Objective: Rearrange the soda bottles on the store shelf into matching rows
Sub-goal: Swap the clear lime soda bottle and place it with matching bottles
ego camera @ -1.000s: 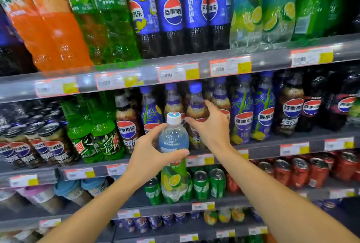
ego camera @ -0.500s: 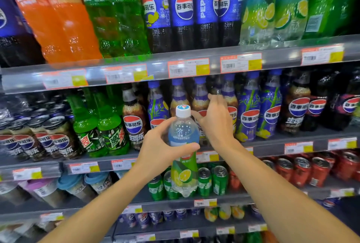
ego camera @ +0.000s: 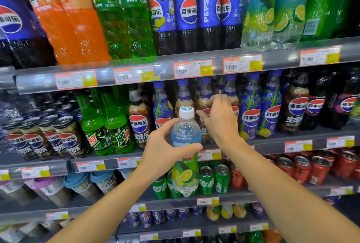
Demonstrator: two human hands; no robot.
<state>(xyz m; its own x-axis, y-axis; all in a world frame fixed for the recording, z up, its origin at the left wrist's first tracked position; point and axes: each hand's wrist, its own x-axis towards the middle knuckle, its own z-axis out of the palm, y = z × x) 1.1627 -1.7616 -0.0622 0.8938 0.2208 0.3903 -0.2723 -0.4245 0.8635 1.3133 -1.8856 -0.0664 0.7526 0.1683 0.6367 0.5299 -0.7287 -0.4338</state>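
Left hand (ego camera: 162,145) grips lemon-lime bottle (ego camera: 186,157); right hand (ego camera: 220,120) fingers curl round a cola bottle (ego camera: 204,104). Risk: crowded neighbours toppling when pulled.

Two arms enter from the lower edge of the view, both bare from the frame edge to the wrist; no sleeve, cuff or glove visible on either. Left hand (ego camera: 165,146): bare, no ring, no watch or band at the wrist. Right hand (ego camera: 221,121): bare likewise, wrist unadorned. Fingers (ego camera: 215,98) slender, nails short and unpainted where they show. Forearms smooth, without markings, tattoos or plasters. No clothing in view elsewhere.
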